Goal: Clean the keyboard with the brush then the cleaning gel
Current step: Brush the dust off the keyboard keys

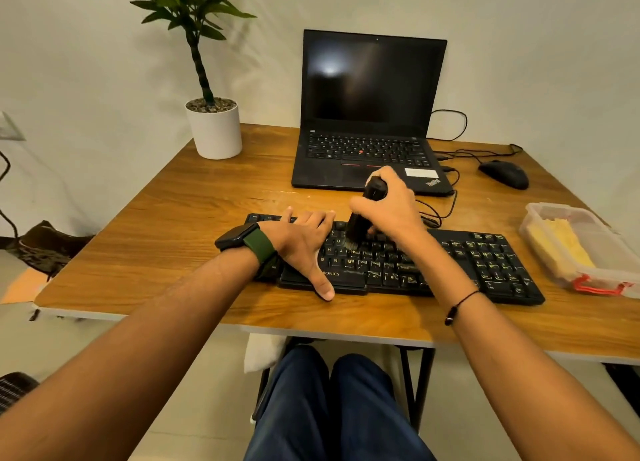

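Knees in dark blue trousers fill the bottom centre of the frame, with both forearms reaching up from them toward the middle. At centre lies the keyboard (415,263), black, flat on the wooden tabletop (173,218). The left hand (301,242) rests spread and flat across its left end, fingers straight and thumb hanging over the near edge, seemingly to steady it. The right hand (391,204) grips the dark brush (363,215) upright, fingers curled round the handle, the pale bristles touching the keys just right of the left hand.

The brushing step looks to be in hand, about mid-board; the right half of the keys appears still to be swept. The next move likely calls for short strokes carried rightward along the rows, then setting the brush down and reaching for the clear plastic box (581,249) at the right edge, which holds something yellow, probably the cleaning gel.

The left hand and wrist cover the keyboard's left end, and the right hand hides the keys beyond the brush. The box runs close to the frame's right edge, and whether it is lidded cannot be told. Any dust on the keys is too fine to make out.
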